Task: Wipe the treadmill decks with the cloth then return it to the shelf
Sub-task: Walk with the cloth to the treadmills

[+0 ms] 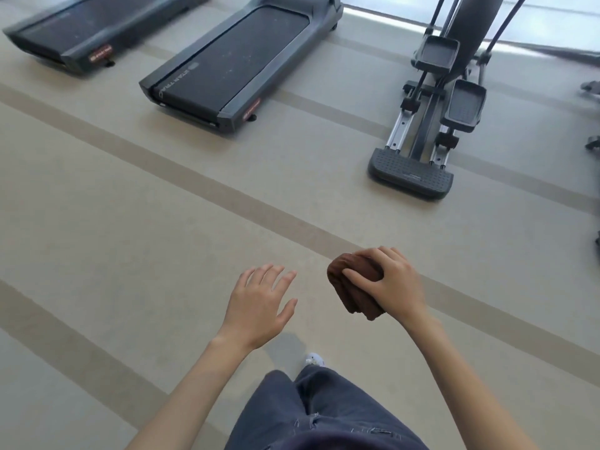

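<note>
Right hand (394, 280) clamped round bunched brown cloth (355, 290), carried above floor (130, 222). Left hand (259, 300) spread, empty. Nearer treadmill (233, 66) lies ahead-left of cloth, deck's long axis running away up-right; I reckon right hand leads.

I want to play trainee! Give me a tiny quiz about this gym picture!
1. True or false: the left hand holds the cloth.
2. How many treadmills show: A) one B) two C) four?
3. Fill in: the nearer treadmill stands left of the ______ machine with foot pedals.

Key: 1 false, the right hand grips it. 2 B, the farther treadmill sits at top left. 3 elliptical.
</note>
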Demonstrator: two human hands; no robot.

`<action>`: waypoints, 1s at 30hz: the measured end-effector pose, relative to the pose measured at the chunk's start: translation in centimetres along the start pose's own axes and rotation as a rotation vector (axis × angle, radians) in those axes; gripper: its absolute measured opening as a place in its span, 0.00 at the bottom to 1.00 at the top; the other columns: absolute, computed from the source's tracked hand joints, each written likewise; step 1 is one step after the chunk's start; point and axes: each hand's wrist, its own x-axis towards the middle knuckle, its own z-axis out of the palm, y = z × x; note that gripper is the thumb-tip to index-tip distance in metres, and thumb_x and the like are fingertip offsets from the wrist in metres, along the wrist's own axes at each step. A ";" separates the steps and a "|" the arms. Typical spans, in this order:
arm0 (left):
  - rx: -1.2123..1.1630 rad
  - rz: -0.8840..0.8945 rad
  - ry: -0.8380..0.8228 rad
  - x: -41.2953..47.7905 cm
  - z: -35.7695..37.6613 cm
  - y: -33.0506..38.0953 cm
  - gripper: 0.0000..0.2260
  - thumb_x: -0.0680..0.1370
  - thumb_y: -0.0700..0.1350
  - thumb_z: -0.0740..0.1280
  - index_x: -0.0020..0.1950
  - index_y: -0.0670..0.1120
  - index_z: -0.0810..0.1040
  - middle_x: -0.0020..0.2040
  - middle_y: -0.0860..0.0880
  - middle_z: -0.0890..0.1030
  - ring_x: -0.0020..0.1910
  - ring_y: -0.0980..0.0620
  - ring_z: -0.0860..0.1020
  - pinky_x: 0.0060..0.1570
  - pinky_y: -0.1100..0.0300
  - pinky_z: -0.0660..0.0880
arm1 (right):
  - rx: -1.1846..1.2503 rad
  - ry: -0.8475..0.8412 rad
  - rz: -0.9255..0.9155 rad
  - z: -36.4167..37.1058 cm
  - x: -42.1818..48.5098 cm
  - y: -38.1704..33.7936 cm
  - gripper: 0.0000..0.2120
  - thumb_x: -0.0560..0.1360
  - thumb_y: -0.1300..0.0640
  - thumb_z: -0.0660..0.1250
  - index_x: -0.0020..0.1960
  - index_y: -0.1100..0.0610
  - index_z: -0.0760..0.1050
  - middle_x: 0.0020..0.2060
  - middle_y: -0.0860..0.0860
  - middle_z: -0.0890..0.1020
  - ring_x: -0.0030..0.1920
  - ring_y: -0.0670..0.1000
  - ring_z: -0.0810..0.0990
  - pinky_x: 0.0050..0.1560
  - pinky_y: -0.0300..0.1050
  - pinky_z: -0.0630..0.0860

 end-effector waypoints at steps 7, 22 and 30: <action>-0.035 -0.065 -0.057 7.8 0.7 -4.6 0.20 0.73 0.54 0.62 0.60 0.47 0.79 0.57 0.47 0.81 0.57 0.46 0.78 0.56 0.49 0.74 | -0.008 -0.078 0.011 2.3 9.4 0.3 0.12 0.68 0.39 0.69 0.48 0.42 0.77 0.42 0.40 0.78 0.48 0.45 0.73 0.46 0.44 0.72; -0.034 -0.068 0.066 32.6 -6.4 -24.6 0.21 0.74 0.54 0.60 0.64 0.47 0.76 0.60 0.47 0.78 0.62 0.46 0.74 0.61 0.49 0.69 | -0.001 -0.030 -0.050 9.9 38.9 -9.8 0.15 0.68 0.35 0.66 0.49 0.41 0.77 0.42 0.40 0.78 0.47 0.44 0.72 0.41 0.40 0.67; -0.078 -0.083 0.013 42.7 -5.7 -29.2 0.24 0.75 0.56 0.52 0.64 0.48 0.75 0.62 0.48 0.77 0.62 0.47 0.74 0.63 0.50 0.68 | -0.041 -0.092 0.026 11.7 48.8 -6.8 0.14 0.68 0.37 0.67 0.49 0.43 0.77 0.42 0.41 0.78 0.47 0.46 0.73 0.41 0.42 0.69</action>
